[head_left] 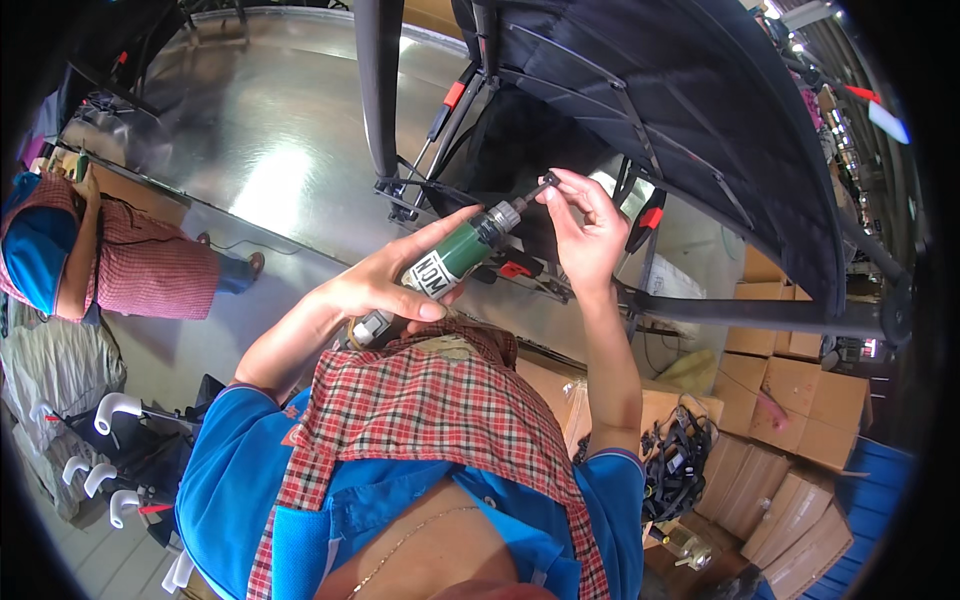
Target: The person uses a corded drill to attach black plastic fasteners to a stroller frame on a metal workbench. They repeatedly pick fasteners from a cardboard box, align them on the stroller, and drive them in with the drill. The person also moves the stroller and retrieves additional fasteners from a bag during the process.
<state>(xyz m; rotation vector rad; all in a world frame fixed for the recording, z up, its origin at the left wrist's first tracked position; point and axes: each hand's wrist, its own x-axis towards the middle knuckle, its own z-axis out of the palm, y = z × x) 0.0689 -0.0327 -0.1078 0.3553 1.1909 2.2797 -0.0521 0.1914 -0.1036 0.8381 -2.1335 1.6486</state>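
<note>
My left hand (380, 280) is closed around the body of a green electric screwdriver (462, 247). Its grey nose and thin bit (530, 196) point up and to the right. At the end of that bit, my right hand (588, 228) pinches a small dark piece (549, 180) between thumb and fingertips; I cannot make out its kind. Just beyond both hands stands a stroller-like folding frame (378, 95) with dark tubes and red catches. Its black fabric (690, 100) spreads over the upper right.
A shiny metal worktop (220, 100) stretches away at the upper left. Another person (150, 250) in a checked apron stands at the left, holding a green tool. White-gripped handles (118, 410) stick up at the lower left. Cardboard boxes (810, 395) and tangled black straps (680, 460) lie at the right.
</note>
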